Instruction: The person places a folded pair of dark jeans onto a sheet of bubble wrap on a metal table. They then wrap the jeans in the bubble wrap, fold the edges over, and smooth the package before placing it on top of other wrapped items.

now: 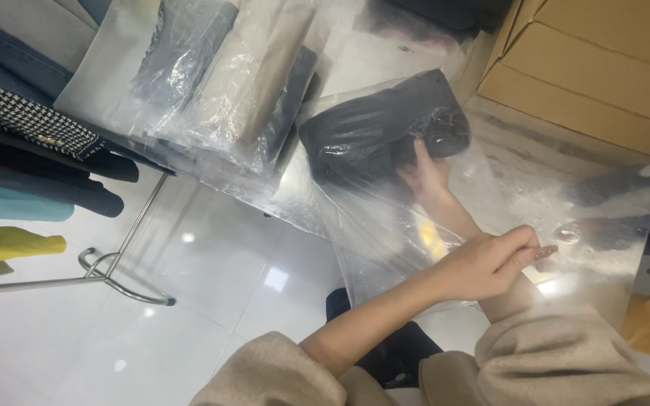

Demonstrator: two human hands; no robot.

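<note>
A large clear plastic bag (385, 248) is held up over the floor. A folded black garment (370, 128) lies at its far end. My right hand (424, 179) is inside the bag, seen through the plastic, with its fingers on the garment's near edge. My left hand (490, 265) is outside and pinches the bag's open edge between thumb and fingers. Both arms wear beige sleeves, and the left forearm crosses in front of the right one.
Several garments in clear bags (212, 75) lie piled at the top. A clothes rack with hanging garments (31, 128) stands at the left, its metal foot (114, 278) on the white tiled floor. Cardboard boxes (603, 60) are stacked at the top right.
</note>
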